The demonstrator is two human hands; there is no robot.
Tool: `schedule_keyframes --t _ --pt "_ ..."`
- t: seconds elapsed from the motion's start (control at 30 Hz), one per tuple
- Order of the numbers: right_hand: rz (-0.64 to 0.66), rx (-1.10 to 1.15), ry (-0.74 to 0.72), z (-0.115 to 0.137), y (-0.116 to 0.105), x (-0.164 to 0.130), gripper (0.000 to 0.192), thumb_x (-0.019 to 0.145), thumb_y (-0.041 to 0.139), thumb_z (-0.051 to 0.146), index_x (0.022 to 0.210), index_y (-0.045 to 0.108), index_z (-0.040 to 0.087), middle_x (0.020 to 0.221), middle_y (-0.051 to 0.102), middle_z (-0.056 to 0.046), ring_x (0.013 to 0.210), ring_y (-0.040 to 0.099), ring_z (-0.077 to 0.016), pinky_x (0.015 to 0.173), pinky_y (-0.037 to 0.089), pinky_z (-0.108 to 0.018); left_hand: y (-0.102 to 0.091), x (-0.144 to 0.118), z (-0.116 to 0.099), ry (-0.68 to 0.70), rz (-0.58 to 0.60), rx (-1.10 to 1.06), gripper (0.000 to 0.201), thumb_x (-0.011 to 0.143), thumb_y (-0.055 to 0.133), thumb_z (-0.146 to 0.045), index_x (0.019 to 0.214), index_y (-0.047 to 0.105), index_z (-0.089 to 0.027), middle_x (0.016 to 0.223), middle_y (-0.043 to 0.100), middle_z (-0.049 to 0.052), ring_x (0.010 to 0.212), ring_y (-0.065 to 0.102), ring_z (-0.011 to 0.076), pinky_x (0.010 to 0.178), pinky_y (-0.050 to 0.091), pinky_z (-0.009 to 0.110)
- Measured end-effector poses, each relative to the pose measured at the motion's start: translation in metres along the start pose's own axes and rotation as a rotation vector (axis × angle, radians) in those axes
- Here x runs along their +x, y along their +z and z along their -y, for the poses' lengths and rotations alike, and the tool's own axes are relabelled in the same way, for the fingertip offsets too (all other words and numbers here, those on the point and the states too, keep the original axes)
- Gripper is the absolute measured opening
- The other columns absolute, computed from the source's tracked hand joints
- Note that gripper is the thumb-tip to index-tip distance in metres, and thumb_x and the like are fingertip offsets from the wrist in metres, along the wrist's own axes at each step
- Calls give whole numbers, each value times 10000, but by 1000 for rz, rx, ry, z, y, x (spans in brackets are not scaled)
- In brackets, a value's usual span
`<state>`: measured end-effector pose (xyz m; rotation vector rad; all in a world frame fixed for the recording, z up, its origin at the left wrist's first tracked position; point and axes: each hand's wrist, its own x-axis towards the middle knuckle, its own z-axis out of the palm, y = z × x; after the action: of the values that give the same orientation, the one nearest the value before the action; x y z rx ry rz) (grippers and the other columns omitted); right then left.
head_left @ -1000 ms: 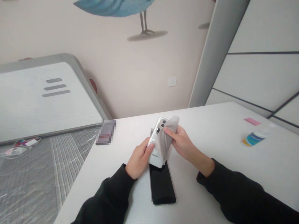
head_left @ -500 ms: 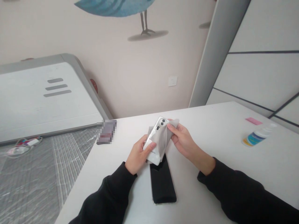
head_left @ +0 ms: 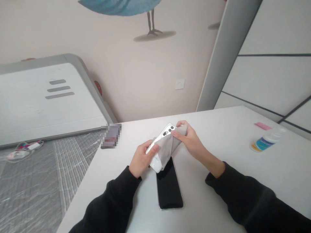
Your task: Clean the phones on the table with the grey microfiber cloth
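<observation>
My left hand (head_left: 141,157) grips the lower end of a silver-white phone (head_left: 167,129), held back-up and tilted above the white table (head_left: 218,136). A grey cloth (head_left: 169,147) is draped over most of the phone's back. My right hand (head_left: 189,139) presses the cloth against the phone near its camera lenses. Directly below, a second phone (head_left: 168,187) lies flat on the table with its dark screen up.
A clear bottle with a blue label (head_left: 266,139) lies on its side at the table's right, a pink slip (head_left: 262,126) behind it. A small blurred object (head_left: 110,136) sits at the table's left corner. A bed with a white headboard (head_left: 48,100) stands left.
The held phone has tipped lower and more sideways. The cloth now covers more of its back, and my right hand has slid up toward the camera end.
</observation>
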<state>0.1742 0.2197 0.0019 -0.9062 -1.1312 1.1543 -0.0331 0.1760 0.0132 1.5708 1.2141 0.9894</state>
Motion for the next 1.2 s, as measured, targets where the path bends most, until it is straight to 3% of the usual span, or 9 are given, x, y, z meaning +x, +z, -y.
schedule_keyframes --t 0.1,0.17,0.27,0.5,0.7,0.83,0.93,1.2 --pt "134 -33 65 0 1 0 508 697 888 505 1098 690 265 949 699 -2 839 616 -207 765 480 -331 0 -1 -4 7 13 16 500 797 726 -595 1000 726 -139 819 674 25 729 544 175 663 417 266" --pt "217 -36 70 0 2 -1 435 736 857 539 1030 735 243 974 719 -23 878 628 -218 806 478 -338 -2 -2 -5 21 9 36 448 822 708 -570 962 736 -145 820 685 25 746 555 182 684 428 268" --pt "255 -10 70 0 2 0 362 759 845 549 881 735 227 851 701 -8 806 613 -198 760 468 -313 -4 -3 -4 32 -1 34 447 861 655 -586 863 729 -145 767 664 22 722 539 179 675 421 268" --pt "331 173 209 1 3 -2 411 711 862 523 978 753 230 967 752 -48 884 669 -232 828 517 -346 -7 -1 7 34 -87 -80 505 917 549 -559 1004 753 -105 806 693 50 743 539 190 678 397 284" --pt "242 139 178 -6 5 -2 368 693 885 482 922 746 230 878 724 -20 800 631 -195 715 485 -302 -6 -1 4 54 -91 -56 516 915 556 -591 972 756 -119 746 668 27 691 515 172 651 396 281" --pt "188 46 102 -9 5 -1 428 701 868 533 974 745 227 933 719 -19 839 619 -194 752 461 -307 -5 -1 -2 69 -60 20 458 878 643 -573 928 754 -132 794 695 27 740 556 180 691 423 279" --pt "162 -47 50 -8 5 -1 427 726 826 597 873 726 209 867 692 -18 812 594 -193 756 445 -312 -4 -1 -4 83 -20 123 416 866 662 -525 997 743 -139 916 728 41 854 605 205 786 448 287" --pt "100 -284 -39 -6 3 -2 504 807 711 681 656 542 231 675 502 24 691 461 -173 665 364 -305 -3 -1 -5 43 36 179 435 864 619 -576 789 675 -151 720 589 -6 725 512 164 694 403 270"
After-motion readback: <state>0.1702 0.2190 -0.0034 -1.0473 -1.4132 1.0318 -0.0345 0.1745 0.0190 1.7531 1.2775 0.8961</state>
